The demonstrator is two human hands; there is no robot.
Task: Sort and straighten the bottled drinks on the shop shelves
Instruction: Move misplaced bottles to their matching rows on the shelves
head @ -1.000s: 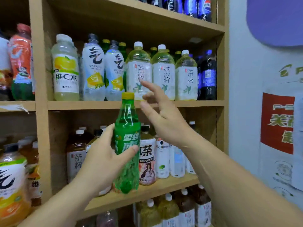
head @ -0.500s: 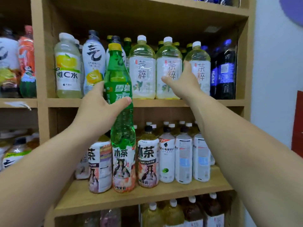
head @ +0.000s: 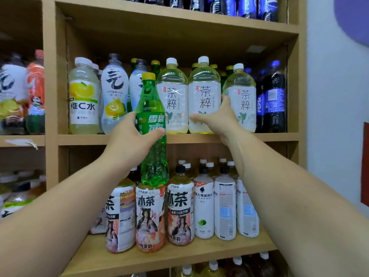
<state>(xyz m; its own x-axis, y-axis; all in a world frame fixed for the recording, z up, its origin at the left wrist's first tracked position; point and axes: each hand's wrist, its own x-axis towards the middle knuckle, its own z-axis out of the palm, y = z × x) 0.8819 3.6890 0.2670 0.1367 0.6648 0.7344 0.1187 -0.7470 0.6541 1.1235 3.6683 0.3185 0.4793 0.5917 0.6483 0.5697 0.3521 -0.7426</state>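
Head camera, shop drinks aisle: a person's left hand (head: 129,140) grips one green soda bottle (head: 151,124) round its label, holding it upright in front of the middle shelf (head: 259,137), its yellow cap level with the bottles there and its base hanging before the row below. The right hand (head: 217,118) holds the middle tea bottle (head: 204,90), thumb across its front and fingers tucked into the gap beside the right-hand one. Front row of the middle shelf, left to right: one pale yellow vitamin water bottle (head: 83,100), two white-and-blue sparkling water bottles (head: 114,92), three white-capped tea bottles (head: 172,100) and two dark cola bottles (head: 274,96) at the end; green yellow-capped bottles (head: 155,65) stand behind, too hidden to count. The lower shelf (head: 139,260) carries three iced tea bottles (head: 180,212) at the front and, just beside them, three white-labelled bottles (head: 224,208), with more caps behind. Blue cola bottles (head: 247,7) line the top shelf, cut off by the frame. A neighbouring bay at left holds orange and white bottles (head: 36,86), blurred
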